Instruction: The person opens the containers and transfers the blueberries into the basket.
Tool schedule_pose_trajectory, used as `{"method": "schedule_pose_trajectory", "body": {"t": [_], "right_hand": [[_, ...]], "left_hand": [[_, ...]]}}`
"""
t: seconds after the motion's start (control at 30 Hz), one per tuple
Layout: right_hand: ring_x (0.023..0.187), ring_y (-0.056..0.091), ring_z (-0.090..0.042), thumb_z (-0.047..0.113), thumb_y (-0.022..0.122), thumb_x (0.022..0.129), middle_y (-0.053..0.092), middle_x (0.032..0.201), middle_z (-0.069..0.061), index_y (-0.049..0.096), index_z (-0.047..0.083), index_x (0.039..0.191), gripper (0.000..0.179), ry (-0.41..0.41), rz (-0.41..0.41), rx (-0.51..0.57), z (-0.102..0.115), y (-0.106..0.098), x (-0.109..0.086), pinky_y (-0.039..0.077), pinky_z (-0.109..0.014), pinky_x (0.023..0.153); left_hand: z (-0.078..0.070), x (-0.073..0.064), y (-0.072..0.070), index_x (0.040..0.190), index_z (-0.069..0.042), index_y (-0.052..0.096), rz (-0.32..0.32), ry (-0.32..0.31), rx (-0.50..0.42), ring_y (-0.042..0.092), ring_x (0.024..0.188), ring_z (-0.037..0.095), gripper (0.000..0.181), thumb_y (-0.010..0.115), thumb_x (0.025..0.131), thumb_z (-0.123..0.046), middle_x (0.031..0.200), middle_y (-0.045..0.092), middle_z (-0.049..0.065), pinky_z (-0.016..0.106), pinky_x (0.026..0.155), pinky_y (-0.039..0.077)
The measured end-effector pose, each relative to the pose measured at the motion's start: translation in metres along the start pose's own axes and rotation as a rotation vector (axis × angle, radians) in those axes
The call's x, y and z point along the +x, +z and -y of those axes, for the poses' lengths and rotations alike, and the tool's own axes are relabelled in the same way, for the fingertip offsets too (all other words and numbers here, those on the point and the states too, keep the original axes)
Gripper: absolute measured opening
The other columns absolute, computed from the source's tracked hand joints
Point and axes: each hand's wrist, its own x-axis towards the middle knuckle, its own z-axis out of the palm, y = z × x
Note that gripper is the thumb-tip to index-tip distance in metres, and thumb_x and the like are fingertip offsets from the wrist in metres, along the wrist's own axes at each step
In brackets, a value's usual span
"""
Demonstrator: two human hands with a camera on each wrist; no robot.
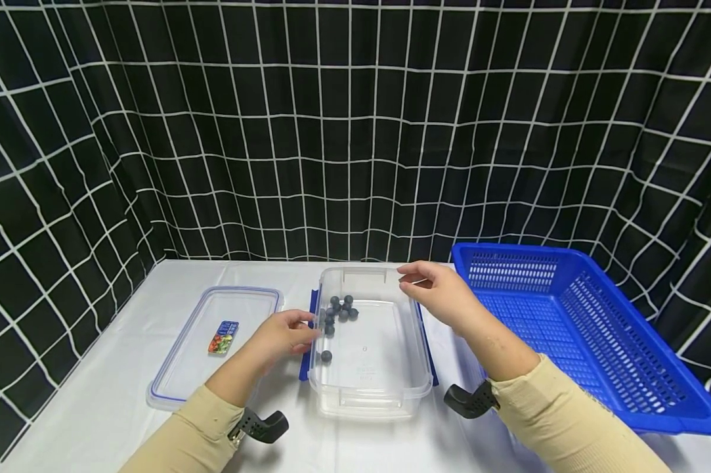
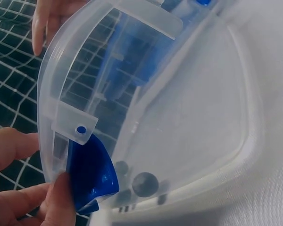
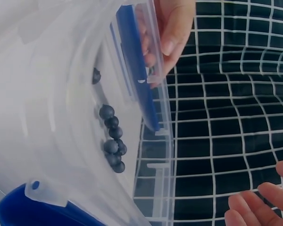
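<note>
A clear plastic food container (image 1: 385,355) with blue side latches stands uncovered on the table. Several blueberries (image 1: 343,314) lie along its left side, mostly in one cluster, also visible through the wall in the right wrist view. My left hand (image 1: 287,335) is at the container's left rim, fingers bent, fingertips by the hanging blue latch (image 2: 92,172). Whether they pinch the rim or only touch it is unclear. Near the far right corner, my right hand (image 1: 440,292) hovers with thumb and fingers parted and nothing between them. Only its fingertips show in the right wrist view.
The clear lid (image 1: 184,368), with a blue seal and a colourful label (image 1: 222,338), lies flat left of the container. A large blue plastic basket (image 1: 591,263) stands on the right. Behind the white-covered table (image 1: 119,368) hangs a black curtain with white grid lines (image 1: 355,144).
</note>
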Motion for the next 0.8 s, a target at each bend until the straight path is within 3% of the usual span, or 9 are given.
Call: {"method": "schedule_pose_trajectory", "body": {"t": [0.37, 0.6, 0.8], "right_hand": [[0.097, 0.059, -0.026, 0.016, 0.057, 0.090, 0.061, 0.111, -0.014, 0.058, 0.006, 0.117, 0.030, -0.016, 0.004, 0.020, 0.005, -0.001, 0.003, 0.051, -0.041, 0.084], [0.096, 0.059, -0.024, 0.016, 0.057, 0.090, 0.062, 0.109, -0.012, 0.057, 0.005, 0.117, 0.030, -0.030, 0.018, 0.065, 0.011, 0.002, 0.007, 0.051, -0.036, 0.081], [0.098, 0.059, -0.025, 0.016, 0.057, 0.089, 0.061, 0.109, -0.013, 0.058, 0.006, 0.117, 0.029, -0.015, 0.048, 0.090, 0.021, 0.013, 0.013, 0.051, -0.039, 0.084]], "left_hand": [[0.002, 0.000, 0.001, 0.122, 0.004, 0.050, 0.025, -0.041, -0.059, 0.060, 0.076, 0.019, 0.047, 0.067, 0.078, -0.002, 0.089, 0.058, 0.012, 0.032, 0.076, 0.056], [0.000, -0.001, 0.002, 0.122, 0.003, 0.050, 0.022, -0.046, -0.038, 0.060, 0.078, 0.019, 0.046, 0.066, 0.079, -0.001, 0.088, 0.056, 0.011, 0.032, 0.076, 0.056], [-0.002, -0.003, 0.002, 0.122, 0.003, 0.050, 0.024, -0.055, -0.032, 0.060, 0.079, 0.020, 0.047, 0.066, 0.079, 0.000, 0.087, 0.057, 0.011, 0.031, 0.075, 0.057]]}}
